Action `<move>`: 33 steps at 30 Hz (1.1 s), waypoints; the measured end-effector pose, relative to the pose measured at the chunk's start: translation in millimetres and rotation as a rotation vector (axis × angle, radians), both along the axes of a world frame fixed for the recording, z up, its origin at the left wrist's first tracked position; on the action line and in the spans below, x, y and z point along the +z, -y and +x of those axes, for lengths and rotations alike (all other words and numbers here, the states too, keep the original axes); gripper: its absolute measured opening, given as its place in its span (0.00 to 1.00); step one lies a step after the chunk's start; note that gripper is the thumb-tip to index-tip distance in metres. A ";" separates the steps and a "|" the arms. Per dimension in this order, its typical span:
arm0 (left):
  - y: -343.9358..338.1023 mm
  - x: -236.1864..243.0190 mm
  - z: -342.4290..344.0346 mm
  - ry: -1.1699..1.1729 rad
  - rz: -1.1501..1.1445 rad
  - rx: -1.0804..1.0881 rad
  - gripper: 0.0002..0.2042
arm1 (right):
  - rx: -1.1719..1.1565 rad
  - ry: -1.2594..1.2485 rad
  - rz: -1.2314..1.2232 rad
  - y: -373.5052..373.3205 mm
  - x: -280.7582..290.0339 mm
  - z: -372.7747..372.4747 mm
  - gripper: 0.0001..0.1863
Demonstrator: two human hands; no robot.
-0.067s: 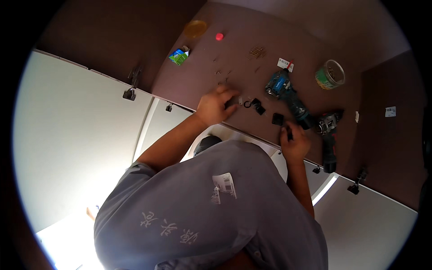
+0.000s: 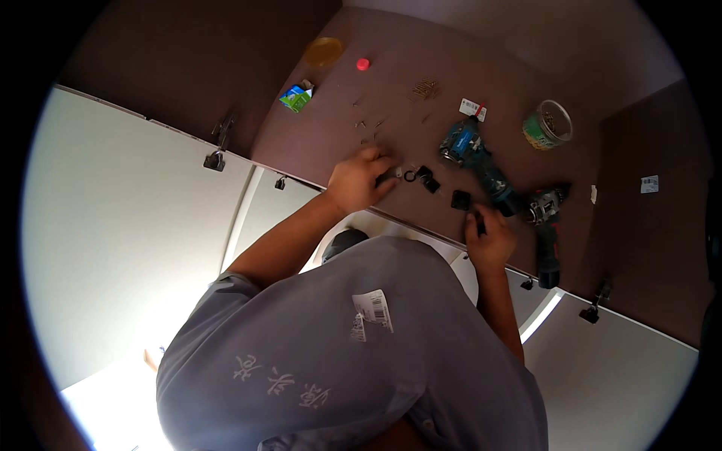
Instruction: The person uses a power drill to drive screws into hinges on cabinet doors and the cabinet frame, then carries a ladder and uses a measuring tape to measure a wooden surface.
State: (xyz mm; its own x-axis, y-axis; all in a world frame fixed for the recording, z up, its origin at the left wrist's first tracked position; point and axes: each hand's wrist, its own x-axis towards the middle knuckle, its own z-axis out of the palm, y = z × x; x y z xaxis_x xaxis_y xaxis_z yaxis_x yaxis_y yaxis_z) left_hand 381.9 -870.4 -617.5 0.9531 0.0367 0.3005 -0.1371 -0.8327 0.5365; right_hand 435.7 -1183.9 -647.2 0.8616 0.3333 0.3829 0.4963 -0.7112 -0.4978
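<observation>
My left hand (image 2: 355, 182) is over the front edge of the brown cabinet panel (image 2: 406, 86), thumb and fingers apart. Just beyond its fingertips lies a small pale metal piece (image 2: 398, 172). To the right of that are a black ring (image 2: 410, 177) and small black fittings (image 2: 427, 177). A black square piece (image 2: 460, 199) lies close to my right hand (image 2: 490, 239), whose thumb and forefinger are bent around something small and dark that I cannot make out. Past my right fingers is the battery end of a blue-and-black cordless driver (image 2: 470, 143).
A second cordless drill (image 2: 547, 233) lies at the right, near a clear tub of screws (image 2: 547, 124). Farther back are loose screws (image 2: 425, 89), a red cap (image 2: 363, 65), a yellow lid (image 2: 323, 52) and a green-blue packet (image 2: 297, 96). Hinges (image 2: 216, 159) line the front edge.
The whole view has shifted very slightly. Both hands keep nearly the same places over the panel, and the tools and small pieces lie as before.
</observation>
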 end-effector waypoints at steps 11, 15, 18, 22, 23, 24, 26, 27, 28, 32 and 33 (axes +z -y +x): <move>-3.4 -9.7 -4.2 0.038 -0.008 0.061 0.19 | -0.014 0.000 -0.135 -12.2 13.3 -6.6 0.13; -0.1 -7.0 -10.6 0.037 -0.067 0.091 0.20 | -0.007 -0.004 -0.101 -6.5 6.9 -8.1 0.12; -5.7 -10.0 -17.7 0.143 -0.103 0.069 0.20 | 0.007 0.007 -0.057 -4.4 4.5 -12.6 0.10; -4.8 -18.5 -52.9 0.211 -0.320 0.072 0.18 | 0.077 0.101 -0.034 -1.5 -0.9 -18.9 0.08; -6.0 -25.9 -70.8 0.282 -0.282 0.044 0.17 | 0.080 0.195 -0.058 -1.1 -3.0 -21.8 0.08; -7.6 -35.4 -95.3 0.347 -0.237 0.024 0.17 | 0.090 0.284 -0.074 -1.3 -5.4 -27.0 0.08; -10.5 -52.7 -153.7 0.350 -0.187 0.000 0.15 | 0.095 0.349 -0.059 2.0 -6.5 -34.1 0.08; -13.2 -61.2 -190.9 0.285 -0.185 -0.001 0.14 | 0.094 0.317 -0.029 3.8 -8.3 -35.8 0.08; -18.4 -83.5 -230.3 0.106 -0.267 -0.012 0.14 | 0.091 0.284 0.000 2.4 -10.1 -43.1 0.08; -40.2 -160.8 -434.7 -0.506 -0.375 0.267 0.13 | 0.136 0.163 0.257 -31.2 -23.0 -104.2 0.09; -42.4 -170.6 -488.5 -0.561 -0.364 0.378 0.13 | 0.184 0.176 0.270 -46.3 -24.6 -121.4 0.09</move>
